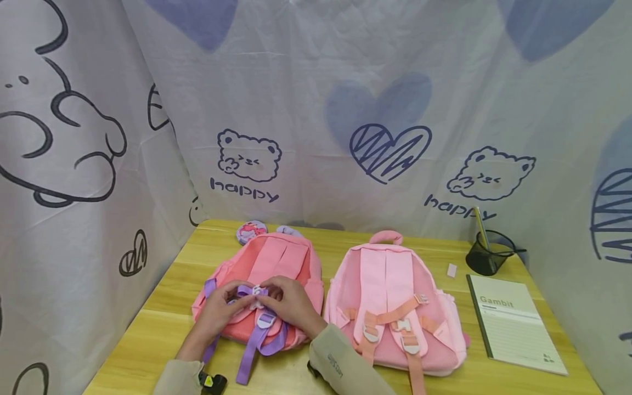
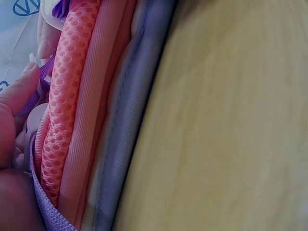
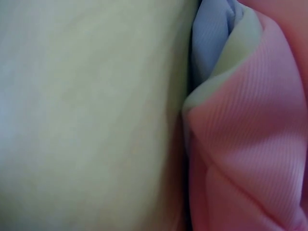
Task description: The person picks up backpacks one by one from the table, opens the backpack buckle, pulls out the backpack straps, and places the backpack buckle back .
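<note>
A coral-pink backpack with purple straps lies on the table, its shoulder straps facing up. Over its middle, my left hand and right hand meet at a white plastic buckle on a purple chest strap. Fingers and thumbs of both hands pinch it; whether its halves are joined cannot be told. A purple webbing strap hangs below. In the left wrist view, my left thumb is beside the coral mesh edge. The right wrist view shows the coral side fabric, not the hand.
A light pink backpack with orange straps lies to the right. Beyond it are a notebook, a small pink block and a black mesh cup holding a pencil. Printed cloth surrounds the wooden table.
</note>
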The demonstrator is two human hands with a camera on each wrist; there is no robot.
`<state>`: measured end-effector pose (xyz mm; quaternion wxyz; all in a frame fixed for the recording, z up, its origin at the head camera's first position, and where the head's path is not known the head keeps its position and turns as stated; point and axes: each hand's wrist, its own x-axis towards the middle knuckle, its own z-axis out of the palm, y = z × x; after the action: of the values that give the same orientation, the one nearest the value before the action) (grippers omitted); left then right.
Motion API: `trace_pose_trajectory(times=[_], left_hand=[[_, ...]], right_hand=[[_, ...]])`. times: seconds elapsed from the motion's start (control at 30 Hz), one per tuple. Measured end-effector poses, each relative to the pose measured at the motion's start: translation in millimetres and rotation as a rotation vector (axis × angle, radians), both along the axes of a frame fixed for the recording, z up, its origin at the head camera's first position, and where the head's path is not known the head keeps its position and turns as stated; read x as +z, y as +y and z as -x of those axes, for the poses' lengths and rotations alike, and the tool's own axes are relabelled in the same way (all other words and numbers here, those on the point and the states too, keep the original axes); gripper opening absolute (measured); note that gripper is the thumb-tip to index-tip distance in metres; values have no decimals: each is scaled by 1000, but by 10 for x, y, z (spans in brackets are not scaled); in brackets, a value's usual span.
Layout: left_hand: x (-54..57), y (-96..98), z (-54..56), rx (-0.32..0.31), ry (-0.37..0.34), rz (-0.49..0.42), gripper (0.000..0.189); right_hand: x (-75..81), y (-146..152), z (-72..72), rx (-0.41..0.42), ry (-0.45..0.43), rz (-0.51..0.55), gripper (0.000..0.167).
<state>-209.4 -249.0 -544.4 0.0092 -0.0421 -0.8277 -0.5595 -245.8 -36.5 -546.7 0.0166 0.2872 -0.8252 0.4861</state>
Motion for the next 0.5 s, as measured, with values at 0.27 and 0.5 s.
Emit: trace_pose_trajectory(times=[0.27,0.5], left_hand=[[-9,5,5,-25,50,-21,27],[4,21,0,-28,43,33,28]], right_hand=[[-6,12,-4,-26,-25,32,21],[-8,15,4,-14,-2,7,23]])
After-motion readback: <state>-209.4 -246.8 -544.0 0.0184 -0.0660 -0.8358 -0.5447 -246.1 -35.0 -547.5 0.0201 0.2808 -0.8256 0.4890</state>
